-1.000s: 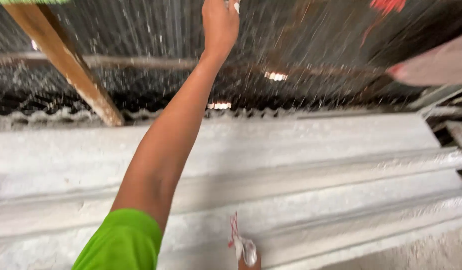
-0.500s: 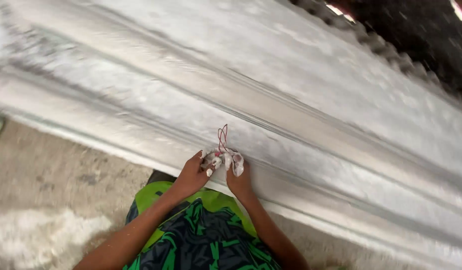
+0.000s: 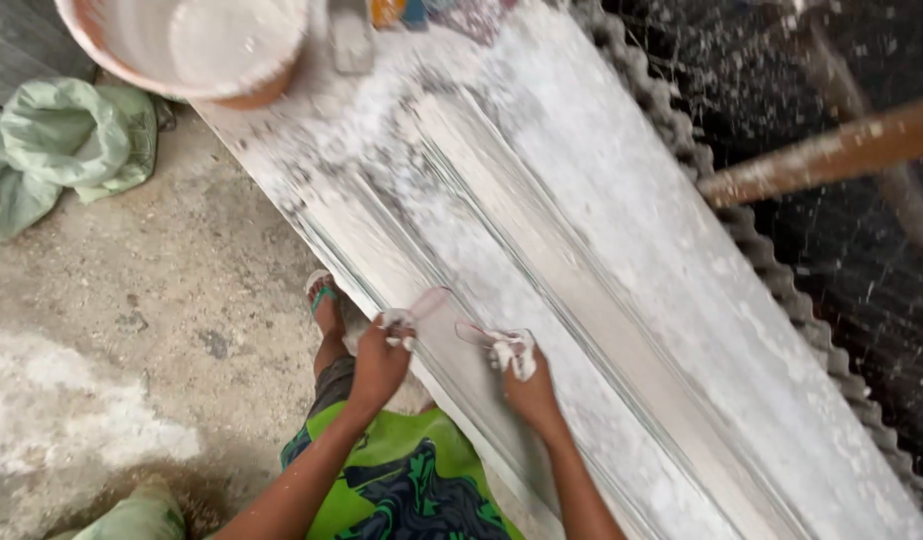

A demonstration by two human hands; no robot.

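I keep my left hand (image 3: 380,358) and right hand (image 3: 527,378) closed on the ends of a thin plaster-coated strip (image 3: 452,325) lying across the near part of the long white moulding (image 3: 602,300), and I should press it evenly.

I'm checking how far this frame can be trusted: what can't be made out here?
Head view only:
- What the left hand and right hand pinch: white plaster hides it; the pinkish strip between them is blurred.
- Bucket: cut off by the top edge.
- Long white moulding: runs out at the bottom right.
- Colourful items at top: blurred and cut off.
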